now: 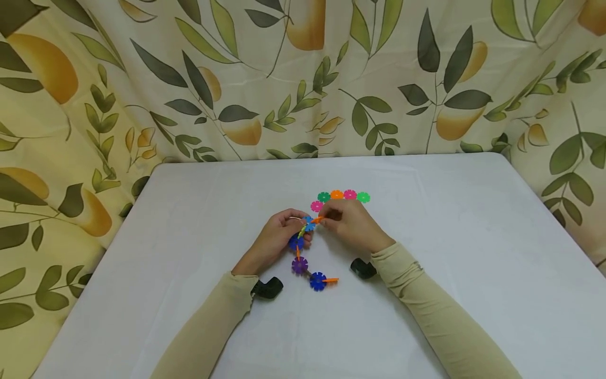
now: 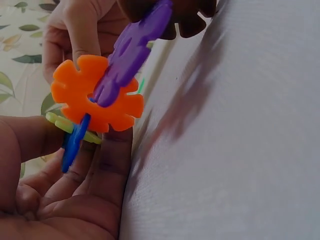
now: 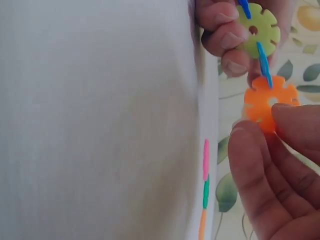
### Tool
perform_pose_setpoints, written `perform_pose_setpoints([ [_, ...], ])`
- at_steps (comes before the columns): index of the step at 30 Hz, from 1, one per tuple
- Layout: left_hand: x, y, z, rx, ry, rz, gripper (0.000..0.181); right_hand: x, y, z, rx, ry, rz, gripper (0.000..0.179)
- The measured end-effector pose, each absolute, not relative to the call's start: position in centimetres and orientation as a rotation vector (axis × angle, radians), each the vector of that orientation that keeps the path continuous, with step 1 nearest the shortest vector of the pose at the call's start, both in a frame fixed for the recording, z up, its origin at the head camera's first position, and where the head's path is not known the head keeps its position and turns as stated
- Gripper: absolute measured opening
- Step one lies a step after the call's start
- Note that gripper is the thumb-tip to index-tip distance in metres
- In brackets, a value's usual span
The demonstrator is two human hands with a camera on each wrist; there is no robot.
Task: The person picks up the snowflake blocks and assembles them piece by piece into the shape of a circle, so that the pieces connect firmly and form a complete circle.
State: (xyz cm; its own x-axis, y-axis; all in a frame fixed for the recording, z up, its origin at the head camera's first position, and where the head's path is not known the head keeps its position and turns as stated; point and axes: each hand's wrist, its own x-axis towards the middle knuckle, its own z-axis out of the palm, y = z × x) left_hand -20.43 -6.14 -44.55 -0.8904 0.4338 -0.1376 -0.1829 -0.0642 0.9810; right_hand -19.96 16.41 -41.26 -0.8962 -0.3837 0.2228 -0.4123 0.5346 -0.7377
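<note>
A chain of slotted, flower-shaped plastic discs hangs from my left hand (image 1: 274, 238) in the head view. It runs through a yellow-green disc (image 3: 265, 37), a dark blue one (image 2: 75, 145), an orange one (image 2: 75, 82) and a purple disc (image 1: 299, 265) to a blue disc (image 1: 318, 281) with another orange piece (image 1: 331, 280). My left thumb and fingers pinch it around the yellow-green disc. Between thumb and fingertips, my right hand (image 1: 352, 223) pinches another orange disc (image 3: 260, 95). Its edge meets the light blue disc (image 3: 264, 65) at the chain's upper end; how deep the slots sit I cannot tell.
Beyond my right hand lies a curved row of loose discs: pink (image 1: 316, 206), dark green (image 1: 324, 197), orange (image 1: 336, 194), another pink (image 1: 350, 194) and light green (image 1: 363, 197). They rest on the white-covered table (image 1: 450, 210). A leaf-patterned curtain (image 1: 284, 79) hangs behind.
</note>
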Motion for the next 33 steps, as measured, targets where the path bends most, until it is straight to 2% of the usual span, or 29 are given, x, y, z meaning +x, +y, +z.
perform_pose_setpoints([
  [7, -20.8, -6.3, -44.8, 0.261, 1.708, 2.053, 0.014, -20.3, 17.4, -41.4, 0.583, -2.728, 1.328, 0.009],
  [13, -21.3, -7.1, -45.0, 0.298, 1.662, 2.063, 0.004, -21.0, 17.4, -41.0, 0.551, -2.741, 1.296, 0.017],
  [23, -21.3, -7.4, -44.8, 0.307, 1.618, 2.042, 0.019, -23.6, 17.1, -40.9, 0.651, -2.863, 1.215, 0.026],
  [33, -21.3, -7.6, -44.8, 0.326, 1.634, 2.031, 0.017, -26.2, 16.1, -41.4, 0.715, -3.03, 1.076, 0.029],
])
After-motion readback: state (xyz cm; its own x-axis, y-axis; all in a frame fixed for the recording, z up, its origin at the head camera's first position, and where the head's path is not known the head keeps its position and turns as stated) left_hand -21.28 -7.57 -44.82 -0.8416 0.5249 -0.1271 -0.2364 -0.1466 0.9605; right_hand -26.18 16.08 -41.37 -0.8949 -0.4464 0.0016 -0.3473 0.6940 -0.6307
